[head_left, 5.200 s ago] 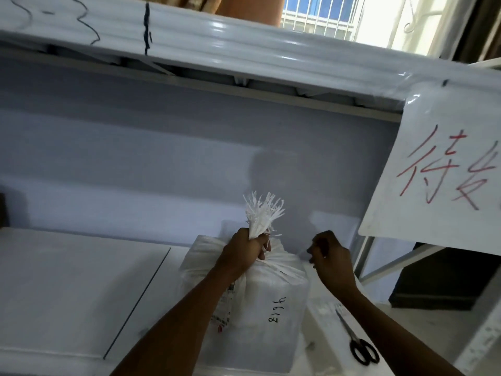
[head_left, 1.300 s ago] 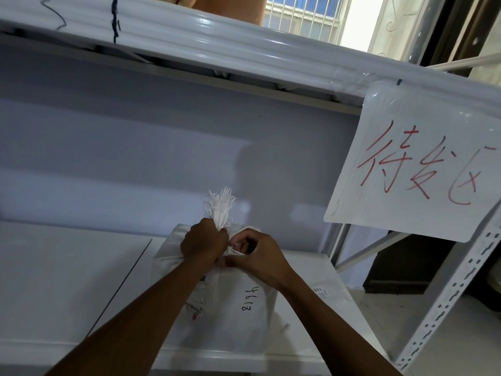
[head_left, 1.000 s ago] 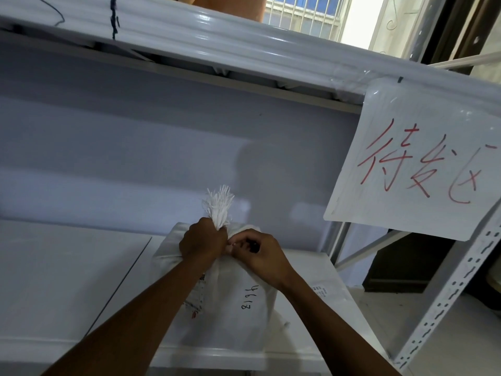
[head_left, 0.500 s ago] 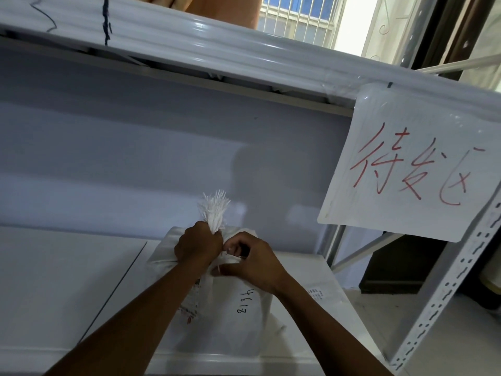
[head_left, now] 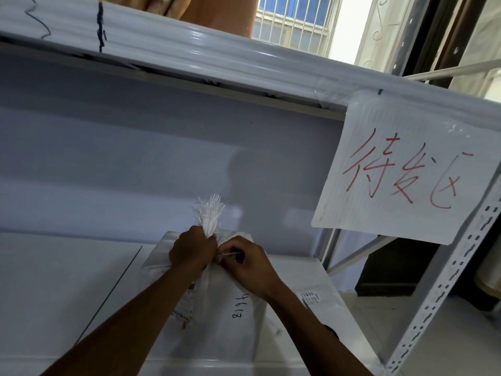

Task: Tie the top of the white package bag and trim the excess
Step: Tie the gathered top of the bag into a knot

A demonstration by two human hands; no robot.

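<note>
Lower centre of frame: white package bag [head_left: 222,316] stands on a white metal shelf [head_left: 67,289], black handwritten digits on its front, a printed label on its left face partly hidden behind the left forearm.

Left hand [head_left: 193,252], fingers curled tight into a fist around the gathered neck of the bag. A bundle of thin white ties [head_left: 209,215] fans upward out of the top of that fist; whether the fist grips the bundle too or only the bag neck, I cannot tell.

Right hand [head_left: 245,263] touches the left, just to its right. Its fingers pinch a single thin white tie [head_left: 229,254] that runs level from the neck toward the palm. The tie looks taut. How far it wraps round the neck is hidden.

Judgement: the tying step is in hand; trimming not yet begun. No scissors in view.

Risks from here:
- If the left fist slackens while the right pulls, the gathered neck could spread and the tie would cinch on loose folds, leaving a gap.
- A thin tie pinched at the fingertips could slip out under a hard pull.
- The loose bundle sits right beside the working tie; a stray strand could get caught in the loop.
- The bag stands tall; a sideways tug could tip it.

Right of frame: paper sign [head_left: 401,169] with red writing hangs from the upper shelf rail.
</note>
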